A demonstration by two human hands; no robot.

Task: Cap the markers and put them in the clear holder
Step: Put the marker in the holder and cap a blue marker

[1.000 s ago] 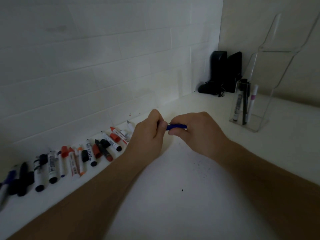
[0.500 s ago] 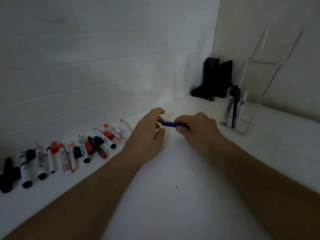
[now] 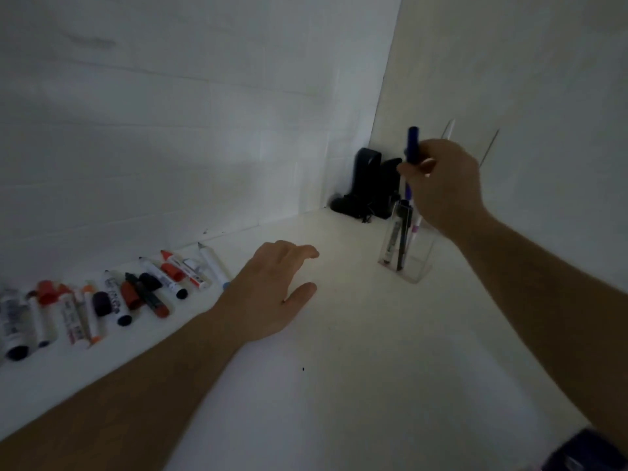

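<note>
Your right hand was raised at the far right, pinching a blue marker between thumb and fingers. The marker stood nearly upright, its blue cap end pointing up, directly above the clear holder. Whether its lower end had entered the holder's mouth could not be told, since your hand hid that part.

The clear holder stood on the white tabletop near the far right corner. Inside it leaned a black marker and a white marker with a pink band, both upright.

Your left hand lay low over the tabletop in the middle, palm down, fingers loosely spread and holding nothing. Whether it touched the surface was unclear.

Along the left wall lay a row of loose markers and caps, red, black and white, some blurred at the far left edge. A white marker lay just left of your left hand.

In the far corner, behind the holder, stood a pair of dark objects, too dim to name
</note>
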